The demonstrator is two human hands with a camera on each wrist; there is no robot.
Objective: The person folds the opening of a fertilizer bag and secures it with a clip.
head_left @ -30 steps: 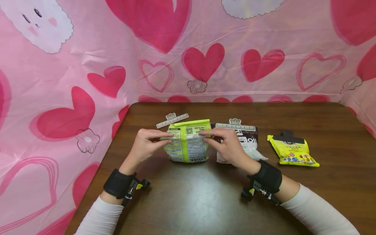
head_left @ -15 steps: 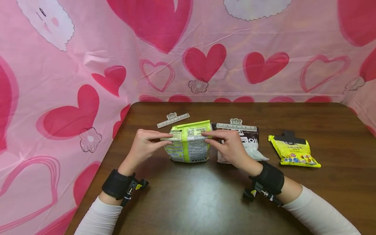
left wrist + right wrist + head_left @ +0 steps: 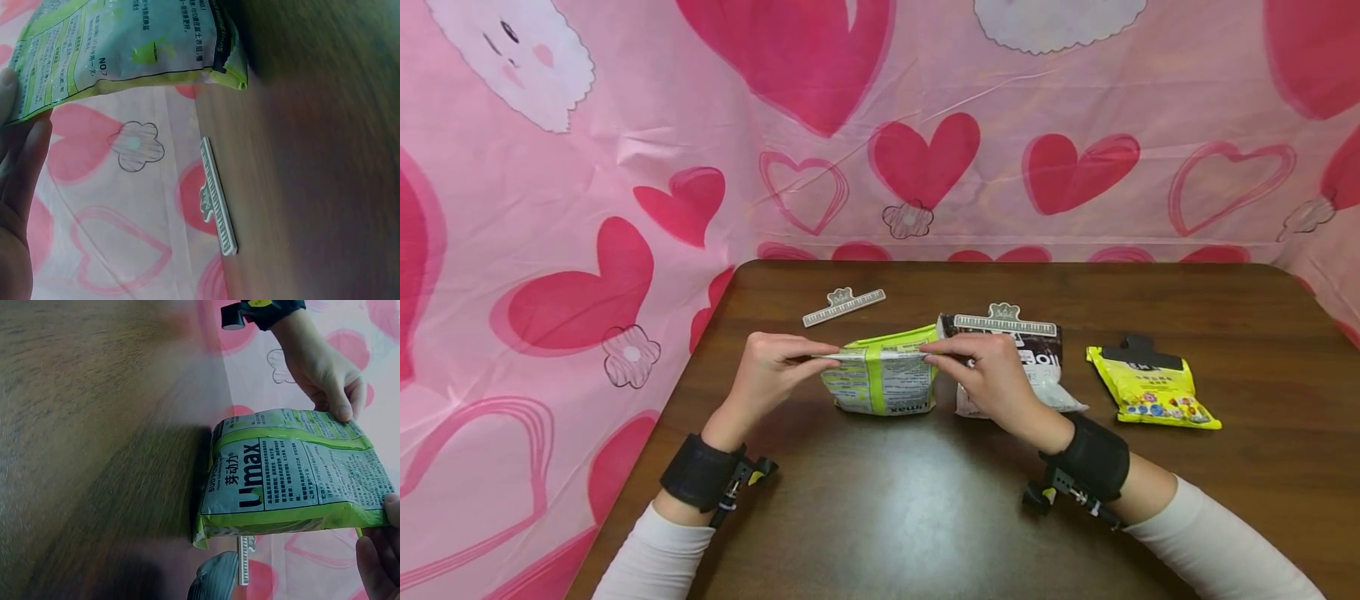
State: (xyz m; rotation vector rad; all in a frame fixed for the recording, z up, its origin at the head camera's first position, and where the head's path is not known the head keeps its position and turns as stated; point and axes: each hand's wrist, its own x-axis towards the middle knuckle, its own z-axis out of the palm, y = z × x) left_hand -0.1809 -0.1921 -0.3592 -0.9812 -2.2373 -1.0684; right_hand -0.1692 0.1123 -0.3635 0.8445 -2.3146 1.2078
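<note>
A green and grey fertilizer bag (image 3: 891, 387) stands on the table in the head view, its printed back towards me. My left hand (image 3: 767, 371) pinches the bag's left side between thumb and fingers. At the opposite side, my right hand (image 3: 988, 371) pinches the same height. Between the hands runs a straight crease, and the bag's top leans away behind it. In the right wrist view the bag (image 3: 287, 469) shows large "Umax" lettering and both hands at its upper corners. Behind the bag lies a loose piano-key patterned clip (image 3: 844, 308).
Just right of the green bag is a black and white bag (image 3: 1045, 367) with a similar patterned clip (image 3: 1005, 321) on its top. Farther right lies a yellow bag (image 3: 1153, 396) under a black clip (image 3: 1141, 353). A heart-patterned cloth (image 3: 940, 192) hangs behind the table (image 3: 910, 517).
The upper part of the green bag has tipped back and down, and a sharp crease now shows between the fingers. Both hands have stayed nearly in place, still pinching the bag's sides.
</note>
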